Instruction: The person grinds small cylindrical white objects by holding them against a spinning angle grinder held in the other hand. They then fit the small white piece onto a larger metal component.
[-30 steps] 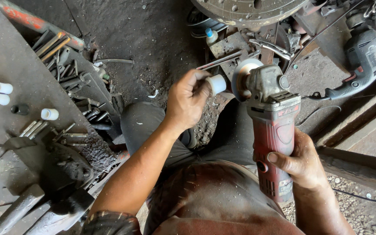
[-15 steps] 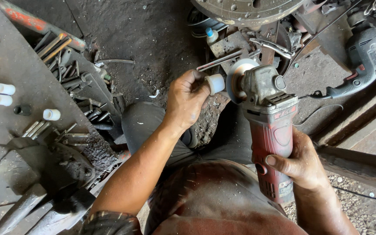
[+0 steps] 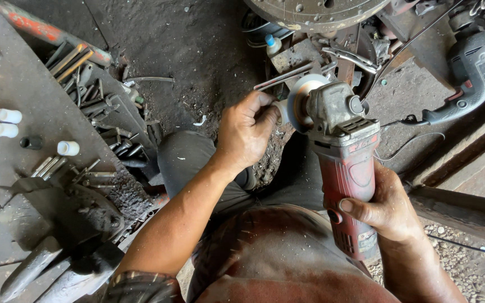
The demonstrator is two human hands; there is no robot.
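You press a small white cylinder (image 3: 280, 110) against the disc (image 3: 300, 101) of the red angle grinder (image 3: 344, 163), just above the middle of the view. Your left hand (image 3: 246, 132) is closed round the cylinder, fingertips close to the disc, so pinch it further back, feed lightly and keep it square. Your right hand (image 3: 385, 207) wraps the grinder's body at five o'clock; keep that wrist locked. The grinder bears a pale label strip near its tail. At nine o'clock, more white cylinders (image 3: 2, 122) lie on the grey bench (image 3: 23, 78). A grey power drill (image 3: 470, 78) rests at two o'clock.
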